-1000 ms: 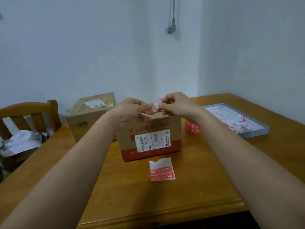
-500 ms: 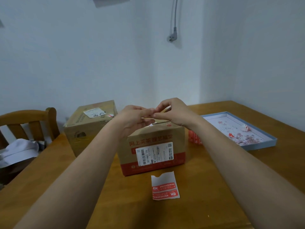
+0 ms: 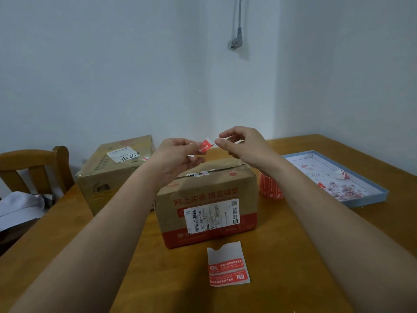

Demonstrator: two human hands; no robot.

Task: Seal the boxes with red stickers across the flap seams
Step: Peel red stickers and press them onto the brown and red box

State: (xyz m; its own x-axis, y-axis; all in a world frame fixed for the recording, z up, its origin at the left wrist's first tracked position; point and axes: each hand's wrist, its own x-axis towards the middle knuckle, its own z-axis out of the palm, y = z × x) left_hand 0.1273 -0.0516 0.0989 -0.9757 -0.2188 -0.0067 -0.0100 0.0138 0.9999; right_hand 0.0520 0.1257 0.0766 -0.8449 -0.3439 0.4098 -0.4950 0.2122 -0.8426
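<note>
My left hand (image 3: 178, 154) pinches a small red sticker (image 3: 205, 146) and a strip of white backing, held up above the middle cardboard box (image 3: 207, 199). My right hand (image 3: 243, 145) is close beside it, its thumb and forefinger pinched at the sticker's white right tip. The box has a red base, a white shipping label and torn white scraps along its top flap seam (image 3: 199, 174). A second cardboard box (image 3: 117, 168) stands behind it to the left. In front of the middle box lies a white backing sheet (image 3: 228, 265) with two red stickers.
A roll of red stickers (image 3: 269, 188) stands just right of the middle box. A shallow blue tray (image 3: 365, 195) with paper scraps lies at the far right. A wooden chair (image 3: 33, 166) with white cloth (image 3: 18, 206) is at the table's left edge.
Both hands have lifted off the box top and drawn slightly apart. The red sticker now shows between them, and the view has shifted a little.
</note>
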